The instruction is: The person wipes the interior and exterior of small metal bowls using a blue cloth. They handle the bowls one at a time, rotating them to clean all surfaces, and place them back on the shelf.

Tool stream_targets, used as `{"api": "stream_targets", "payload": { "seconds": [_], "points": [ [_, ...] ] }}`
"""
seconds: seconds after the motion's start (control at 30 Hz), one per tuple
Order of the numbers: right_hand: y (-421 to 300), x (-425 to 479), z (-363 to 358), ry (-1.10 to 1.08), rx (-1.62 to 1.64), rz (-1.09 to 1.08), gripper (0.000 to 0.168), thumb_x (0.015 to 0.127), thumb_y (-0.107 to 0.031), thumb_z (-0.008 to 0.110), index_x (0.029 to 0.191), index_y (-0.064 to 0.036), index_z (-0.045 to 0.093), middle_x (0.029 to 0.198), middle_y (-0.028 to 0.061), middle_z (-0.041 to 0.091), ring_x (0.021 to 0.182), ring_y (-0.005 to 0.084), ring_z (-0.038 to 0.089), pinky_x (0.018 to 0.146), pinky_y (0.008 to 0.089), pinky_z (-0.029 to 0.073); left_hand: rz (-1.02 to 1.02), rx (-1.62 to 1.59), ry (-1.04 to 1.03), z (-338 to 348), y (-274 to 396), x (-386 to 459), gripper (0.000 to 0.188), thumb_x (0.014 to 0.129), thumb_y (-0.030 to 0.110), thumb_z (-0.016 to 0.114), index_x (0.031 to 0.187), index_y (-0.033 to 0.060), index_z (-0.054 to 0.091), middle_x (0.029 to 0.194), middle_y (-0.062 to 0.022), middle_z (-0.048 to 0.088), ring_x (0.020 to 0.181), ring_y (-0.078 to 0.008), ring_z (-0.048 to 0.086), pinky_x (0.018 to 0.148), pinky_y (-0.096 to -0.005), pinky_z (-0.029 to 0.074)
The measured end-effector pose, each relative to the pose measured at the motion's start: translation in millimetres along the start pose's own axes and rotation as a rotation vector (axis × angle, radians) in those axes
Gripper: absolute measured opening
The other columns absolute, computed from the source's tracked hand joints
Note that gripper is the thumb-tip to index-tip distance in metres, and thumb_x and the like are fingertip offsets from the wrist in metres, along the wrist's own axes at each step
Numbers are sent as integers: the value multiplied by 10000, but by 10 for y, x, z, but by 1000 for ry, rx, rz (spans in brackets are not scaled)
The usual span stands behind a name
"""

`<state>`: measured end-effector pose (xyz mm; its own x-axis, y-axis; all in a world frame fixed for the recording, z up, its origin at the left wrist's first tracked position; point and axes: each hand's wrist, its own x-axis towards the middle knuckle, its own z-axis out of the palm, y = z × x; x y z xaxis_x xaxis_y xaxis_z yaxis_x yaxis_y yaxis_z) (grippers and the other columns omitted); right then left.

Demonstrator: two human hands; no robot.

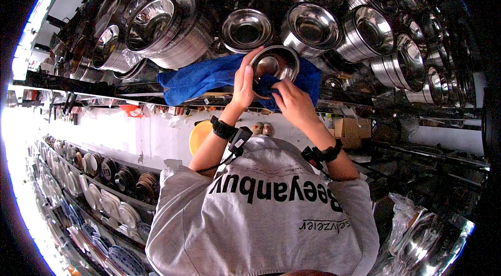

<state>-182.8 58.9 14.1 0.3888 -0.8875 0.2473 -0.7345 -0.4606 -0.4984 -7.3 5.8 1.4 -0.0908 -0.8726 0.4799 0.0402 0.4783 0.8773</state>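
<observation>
A round stainless steel bowl [287, 58] is tilted up in front of my chest, its inside facing me. My left hand [245, 80] grips its rim on the left, with the fingers behind it. A blue cloth [203, 78] runs beneath and behind the bowl, and part of it is bunched inside the bowl's lower edge. My right hand [291, 99] pinches that bunched part against the inner wall. Both wrists wear black straps. Just beyond the bowl stands a stack of similar steel bowls [246, 33].
Stacked steel basins [168, 37] stand at the left of the shelf, and more stacked bowls [366, 33] crowd the right. Racks of plates [113, 203] line the lower left. A cardboard box [352, 131] and plastic-wrapped metalware [419, 237] lie at the right.
</observation>
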Motion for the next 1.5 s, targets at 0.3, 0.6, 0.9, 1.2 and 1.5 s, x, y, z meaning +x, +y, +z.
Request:
{"api": "stream_targets", "payload": {
  "seconds": [0.3,0.6,0.9,1.2,1.5],
  "points": [
    [127,22,-28,403,-77,227,292,922,-145,670,1165,-35,551,1001,161,656,873,331,671,725,408,547,-109,-117,7,-17,66,-3,625,1077,435,274,1415,-62,446,1358,-189,569,1264,-253,538,1100,-359,365],
    [118,504,-55,581,-157,107,189,916,-95,654,1093,-40,618,946,149,573,810,357,637,677,425,535,-101,-96,3,-36,17,18,651,1072,463,269,1418,-60,443,1372,-194,557,1291,-263,516,1116,-364,343],
    [-270,777,183,574,-25,-98,306,880,-79,706,1181,-34,682,861,91,569,737,260,606,646,367,500,-137,-114,55,-62,-565,-219,671,1082,462,150,1469,-39,373,1434,-185,496,1367,-270,430,1155,-379,291],
    [-409,461,204,335,157,-229,304,897,-105,673,1185,-9,661,866,92,565,718,255,611,632,371,510,-282,-197,-23,-158,-455,-331,767,1057,531,104,1443,-60,404,1414,-212,508,1338,-295,463,1142,-406,320],
    [-159,69,21,102,11,-266,251,830,-138,726,1057,-41,684,873,69,559,738,246,635,651,374,536,-30,6,34,-8,58,5,759,1043,560,221,1474,-48,368,1475,-199,442,1392,-298,407,1159,-402,281]
  ]
}}
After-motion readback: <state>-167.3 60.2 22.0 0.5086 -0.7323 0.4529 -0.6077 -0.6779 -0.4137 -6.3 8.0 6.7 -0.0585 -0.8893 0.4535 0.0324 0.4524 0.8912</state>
